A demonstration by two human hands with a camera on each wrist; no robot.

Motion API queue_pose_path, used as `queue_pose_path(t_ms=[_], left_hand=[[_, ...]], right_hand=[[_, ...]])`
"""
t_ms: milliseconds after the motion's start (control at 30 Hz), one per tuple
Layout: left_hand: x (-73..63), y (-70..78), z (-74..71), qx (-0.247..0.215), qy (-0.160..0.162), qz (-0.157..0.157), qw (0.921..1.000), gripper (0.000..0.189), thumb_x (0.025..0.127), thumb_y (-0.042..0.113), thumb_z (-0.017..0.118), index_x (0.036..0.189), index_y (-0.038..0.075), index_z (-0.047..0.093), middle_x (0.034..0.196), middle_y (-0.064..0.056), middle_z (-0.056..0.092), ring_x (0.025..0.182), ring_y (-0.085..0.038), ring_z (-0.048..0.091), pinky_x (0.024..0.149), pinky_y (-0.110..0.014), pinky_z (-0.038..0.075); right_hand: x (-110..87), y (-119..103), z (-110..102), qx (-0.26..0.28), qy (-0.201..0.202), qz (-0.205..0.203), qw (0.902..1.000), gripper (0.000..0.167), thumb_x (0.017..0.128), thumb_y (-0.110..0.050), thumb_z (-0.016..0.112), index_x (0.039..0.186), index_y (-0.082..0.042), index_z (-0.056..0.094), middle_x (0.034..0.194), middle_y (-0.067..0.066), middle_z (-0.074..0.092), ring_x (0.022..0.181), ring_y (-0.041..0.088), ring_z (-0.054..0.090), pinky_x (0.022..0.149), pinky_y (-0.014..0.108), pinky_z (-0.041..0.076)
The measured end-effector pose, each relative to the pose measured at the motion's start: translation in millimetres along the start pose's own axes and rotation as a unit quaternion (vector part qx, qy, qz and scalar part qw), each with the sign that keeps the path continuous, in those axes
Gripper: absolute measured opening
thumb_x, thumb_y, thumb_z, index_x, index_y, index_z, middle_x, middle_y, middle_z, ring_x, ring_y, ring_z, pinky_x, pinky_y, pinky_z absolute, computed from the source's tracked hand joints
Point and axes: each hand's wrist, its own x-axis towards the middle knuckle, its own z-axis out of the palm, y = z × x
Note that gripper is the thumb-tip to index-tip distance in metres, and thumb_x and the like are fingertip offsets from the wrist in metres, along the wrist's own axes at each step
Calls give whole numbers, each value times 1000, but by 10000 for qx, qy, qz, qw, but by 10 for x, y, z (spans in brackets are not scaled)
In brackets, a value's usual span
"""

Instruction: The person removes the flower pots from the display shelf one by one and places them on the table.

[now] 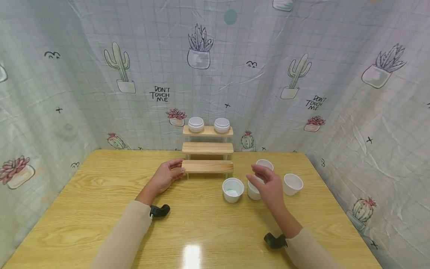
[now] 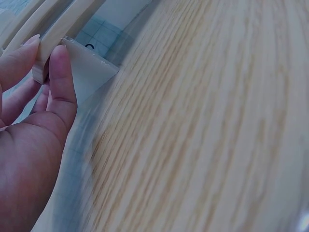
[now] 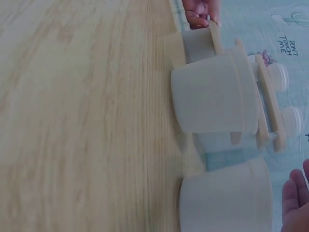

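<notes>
My left hand [image 1: 165,176] pinches the left end of the lowest wooden board [image 1: 207,167] of a three-step stand. In the left wrist view its thumb and fingers [image 2: 62,72] lie on either side of the board's end. My right hand [image 1: 271,188] hovers at a white cup [image 1: 253,192], thumb and fingers apart and holding nothing. That hand hides part of the cup. Just left of it stands another white cup [image 1: 232,189], upright, with a faint green mark inside. In the right wrist view the right fingers [image 3: 290,197] appear beside the nearer cup [image 3: 227,198].
Two small white bowls [image 1: 196,124] [image 1: 221,125] sit on the top board [image 1: 207,130]. The middle board [image 1: 207,148] is bare. More white cups [image 1: 265,163] [image 1: 293,184] stand behind and right of my right hand. A cactus-print curtain [image 1: 215,82] surrounds the wooden table [image 1: 208,224].
</notes>
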Motion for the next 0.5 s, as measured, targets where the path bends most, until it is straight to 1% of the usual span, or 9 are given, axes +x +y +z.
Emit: queue_pose_path(t_ms=[100, 233, 300, 367, 500], left_hand=[[-1, 10, 9, 4, 24, -14, 10000, 60, 102, -2, 58, 156, -7, 32, 116, -6, 48, 94, -8, 62, 92, -23, 62], [-2, 10, 16, 4, 40, -41, 10000, 60, 102, -2, 57, 156, -8, 32, 114, -5, 47, 93, -7, 62, 92, -22, 62], [0, 4, 15, 0, 43, -44, 10000, 60, 102, -2, 58, 156, -8, 32, 114, -5, 47, 93, -7, 62, 92, -22, 62], [1, -2, 12, 3, 57, -46, 10000, 60, 102, -2, 58, 156, -8, 32, 115, -6, 47, 93, -8, 63, 92, -22, 62], [-4, -2, 6, 17, 92, -68, 9999, 60, 102, -2, 58, 156, -6, 34, 117, -6, 49, 93, -8, 64, 92, -22, 62]], right_hand=[[-26, 34, -38, 42, 193, -85, 9998, 41, 88, -14, 83, 125, -1, 70, 127, 12, 70, 109, 2, 65, 104, 17, 54], [-72, 63, -93, -86, 489, -123, 9987, 40, 86, -16, 85, 122, -4, 72, 120, 3, 73, 108, 1, 64, 102, 12, 53], [-94, 77, -116, -176, 618, -80, 9979, 40, 86, -18, 85, 121, -4, 73, 118, 0, 73, 110, 2, 64, 103, 12, 52], [-117, 93, -138, -278, 719, 4, 9970, 40, 86, -19, 85, 121, -4, 73, 117, 0, 73, 112, 5, 64, 103, 12, 51], [-169, 129, -174, -409, 800, 192, 9958, 43, 86, -19, 85, 123, -2, 71, 124, 12, 70, 116, 13, 63, 105, 11, 50]])
